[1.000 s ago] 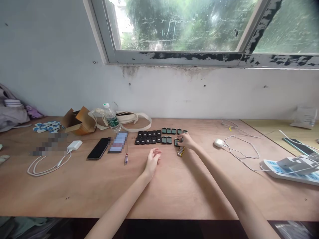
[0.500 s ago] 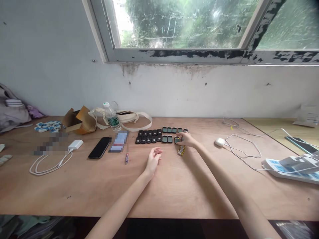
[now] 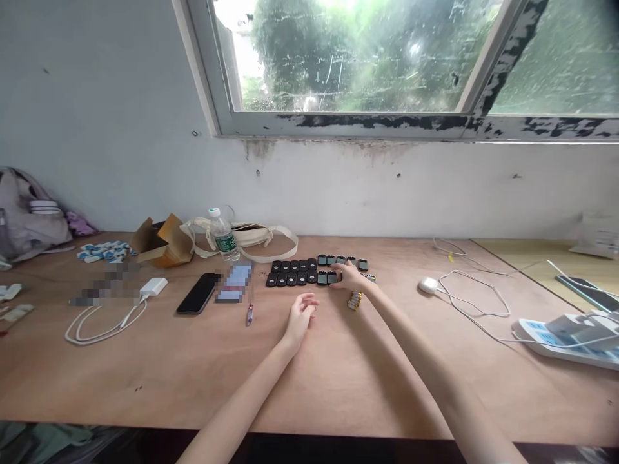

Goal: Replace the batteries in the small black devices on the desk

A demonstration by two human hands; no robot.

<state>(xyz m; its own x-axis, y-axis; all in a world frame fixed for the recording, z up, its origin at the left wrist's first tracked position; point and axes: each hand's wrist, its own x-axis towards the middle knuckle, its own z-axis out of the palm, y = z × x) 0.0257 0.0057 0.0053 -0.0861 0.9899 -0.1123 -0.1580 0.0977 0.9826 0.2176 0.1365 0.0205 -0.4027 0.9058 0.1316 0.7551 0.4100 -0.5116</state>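
Observation:
My right hand (image 3: 350,276) is at the front row of small dark modules with grey screens (image 3: 322,278). Its fingertips close on one such module at the row's right end, mostly covered by the hand. More screen modules (image 3: 363,265) lie in a row behind it. Below the hand, several small batteries (image 3: 354,300) lie side by side. My left hand (image 3: 300,317) rests on the table with loosely bent fingers apart, holding nothing. Beyond it sit two rows of black oval-marked cases (image 3: 292,279).
A screwdriver (image 3: 250,314), a black phone (image 3: 196,294) and a lit-screen phone (image 3: 235,281) lie to the left. Behind them stand a water bottle (image 3: 224,238) and an open cardboard box (image 3: 164,243). On the right are a white mouse-like item (image 3: 428,285) and a power strip (image 3: 541,341).
My right hand has slid left along the front row, bringing a screen module up beside the others. My left hand stays in place. The view has tilted slightly upward.

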